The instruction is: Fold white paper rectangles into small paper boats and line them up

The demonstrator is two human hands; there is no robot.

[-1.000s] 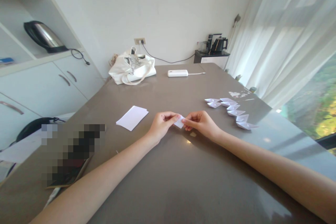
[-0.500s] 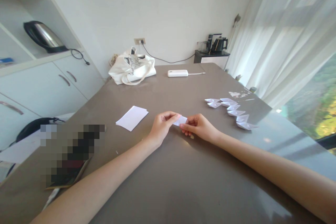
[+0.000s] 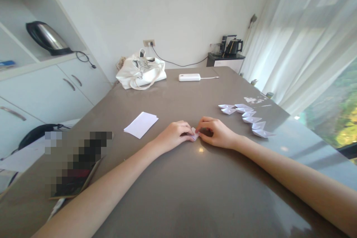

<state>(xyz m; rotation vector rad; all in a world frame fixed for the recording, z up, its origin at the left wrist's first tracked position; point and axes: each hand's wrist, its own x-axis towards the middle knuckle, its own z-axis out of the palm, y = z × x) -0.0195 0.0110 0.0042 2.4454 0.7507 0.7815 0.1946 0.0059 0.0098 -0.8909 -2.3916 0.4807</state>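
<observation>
White folded paper slip [image 3: 195,134], mid-frame, pinched by left hand [image 3: 176,134] and right hand [image 3: 219,132], looks part-done! Pointed white paper boats [image 3: 251,119] sit shaped at right; flat white sheets [image 3: 141,124] lie unfolded centre-left.

Two hands [image 3: 175,136] [image 3: 216,133], one folded paper [image 3: 195,135], one paper stack [image 3: 141,125], about eight paper boats [image 3: 251,120], one bag [image 3: 141,73], two kettles [image 3: 48,39] [image 3: 233,47]

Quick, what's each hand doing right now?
Left hand: closed, pinching the paper.
Right hand: closed, fingertips on the same paper.
</observation>
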